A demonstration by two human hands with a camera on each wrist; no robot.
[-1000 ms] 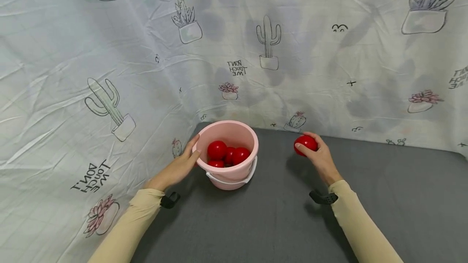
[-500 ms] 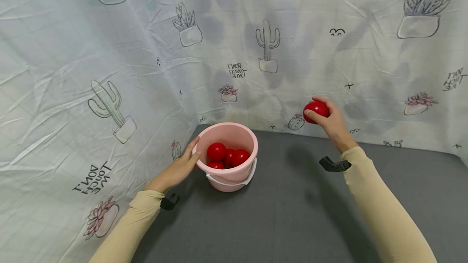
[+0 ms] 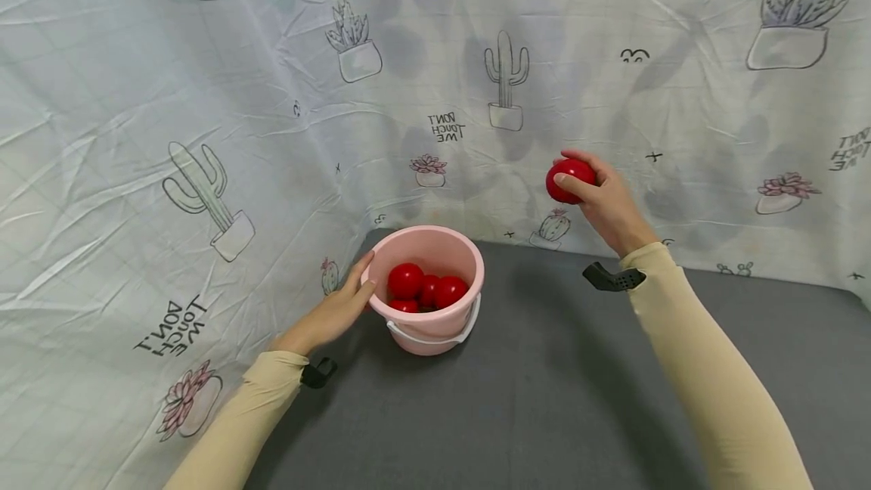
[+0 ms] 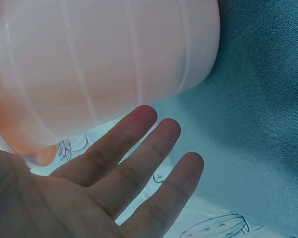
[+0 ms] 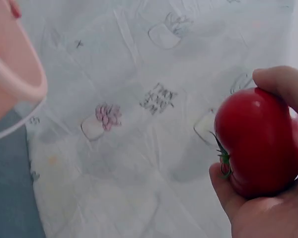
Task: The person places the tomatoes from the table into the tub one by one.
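A pink bucket with a white handle stands upright on the grey tabletop and contains several red tomatoes. My left hand holds its rim at the left side, thumb over the edge. In the left wrist view, three outstretched fingers lie beside the bucket's outer wall. Up in the air, to the right of the bucket and higher than its rim, my right hand grips another tomato. Its green stem shows in the right wrist view; the palm hides its far side.
White cloth printed with cacti and potted plants hangs behind and along the left, close to the bucket. The grey tabletop extends in front of the bucket and to the right.
My right hand has lifted the tomato from near the tabletop, then shifted it slightly left and further up. The left hand and bucket have stayed in place.
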